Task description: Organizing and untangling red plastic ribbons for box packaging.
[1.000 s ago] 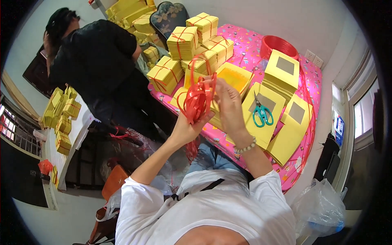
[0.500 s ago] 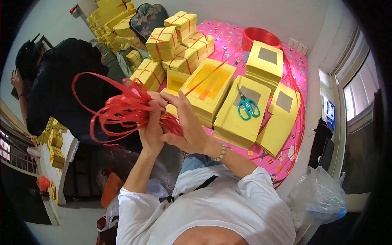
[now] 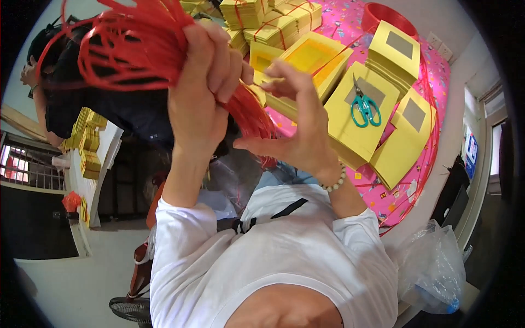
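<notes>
Our left hand (image 3: 205,87) grips a bundle of red strings (image 3: 131,49) at ten o'clock, while our right hand (image 3: 298,126) spreads open beside it, above yellow boxes (image 3: 355,120) on the desk (image 3: 394,199).

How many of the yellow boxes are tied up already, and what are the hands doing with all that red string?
Done: some yellow stacks at the table's far end already wear red ties. In hand: the left hand grips a big bundle of red string, while the right hand is open beside it, fingers spread. Left: the flat yellow boxes near the teal scissors show no tie.
</notes>
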`<state>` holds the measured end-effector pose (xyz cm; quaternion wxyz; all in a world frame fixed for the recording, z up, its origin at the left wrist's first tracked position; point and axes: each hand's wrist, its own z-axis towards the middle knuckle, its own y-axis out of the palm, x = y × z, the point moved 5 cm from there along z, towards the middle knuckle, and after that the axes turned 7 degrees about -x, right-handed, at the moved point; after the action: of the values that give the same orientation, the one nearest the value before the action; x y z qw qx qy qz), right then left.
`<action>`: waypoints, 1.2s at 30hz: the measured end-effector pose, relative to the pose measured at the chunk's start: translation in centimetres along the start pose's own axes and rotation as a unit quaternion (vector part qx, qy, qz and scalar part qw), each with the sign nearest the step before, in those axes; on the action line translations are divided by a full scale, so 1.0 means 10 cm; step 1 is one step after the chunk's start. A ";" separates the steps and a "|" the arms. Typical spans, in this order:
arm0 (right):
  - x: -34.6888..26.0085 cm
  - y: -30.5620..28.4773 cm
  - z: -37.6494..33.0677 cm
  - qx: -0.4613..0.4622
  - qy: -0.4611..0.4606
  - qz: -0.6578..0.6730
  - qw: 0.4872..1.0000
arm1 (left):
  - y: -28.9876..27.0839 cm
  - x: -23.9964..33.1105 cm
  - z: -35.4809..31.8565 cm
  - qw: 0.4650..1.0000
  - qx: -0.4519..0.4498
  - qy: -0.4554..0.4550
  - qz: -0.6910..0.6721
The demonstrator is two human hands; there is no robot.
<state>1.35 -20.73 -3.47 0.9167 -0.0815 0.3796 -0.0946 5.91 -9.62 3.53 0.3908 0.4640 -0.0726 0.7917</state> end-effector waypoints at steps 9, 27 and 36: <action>0.06 0.28 -0.14 -0.072 0.054 -0.027 0.996 | 0.36 0.10 0.15 0.995 -0.085 -0.038 0.034; 1.22 1.35 -1.72 -0.292 0.079 0.149 0.941 | -0.19 1.76 -0.55 0.974 -0.082 0.112 0.178; 1.53 1.02 -1.72 -0.190 0.172 0.070 0.964 | -0.88 0.60 -1.50 0.780 0.333 -0.337 0.409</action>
<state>0.84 -15.73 -28.13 0.8094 -0.2099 0.5476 0.0313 0.19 6.84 -2.26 -0.1982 0.7291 -0.1144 0.6450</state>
